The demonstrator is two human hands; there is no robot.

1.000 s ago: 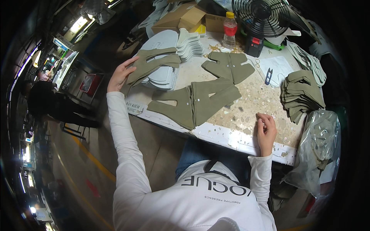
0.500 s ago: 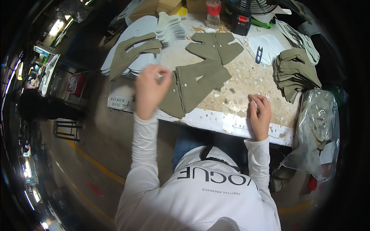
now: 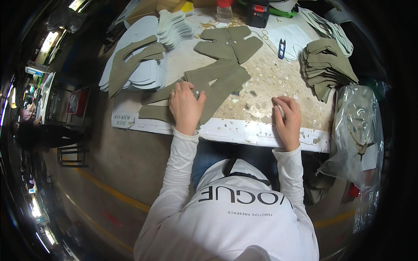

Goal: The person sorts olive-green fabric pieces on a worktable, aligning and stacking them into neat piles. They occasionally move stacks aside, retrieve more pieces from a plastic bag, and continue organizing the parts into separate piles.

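My left hand lies palm down on olive cut fabric pieces near the table's front edge, fingers and thumb apart. Two strips of this fabric stick out to its left, and small white tags dot the cloth. Farther back lies another pair of olive pieces, set edge to edge. My right hand rests on the bare tabletop to the right, its fingers curled toward the thumb. Something small and pale shows between them; I cannot make out what it is.
White cut panels are stacked at left, an olive piece on top. Blue thread snips lie right of centre. An olive stack stands at right, above a clear plastic bag. A bottle is at the back.
My left hand has come down from above the left side of the table onto the olive fabric, moving right. The right hand stays at nearly the same spot. The whole view has shifted slightly.
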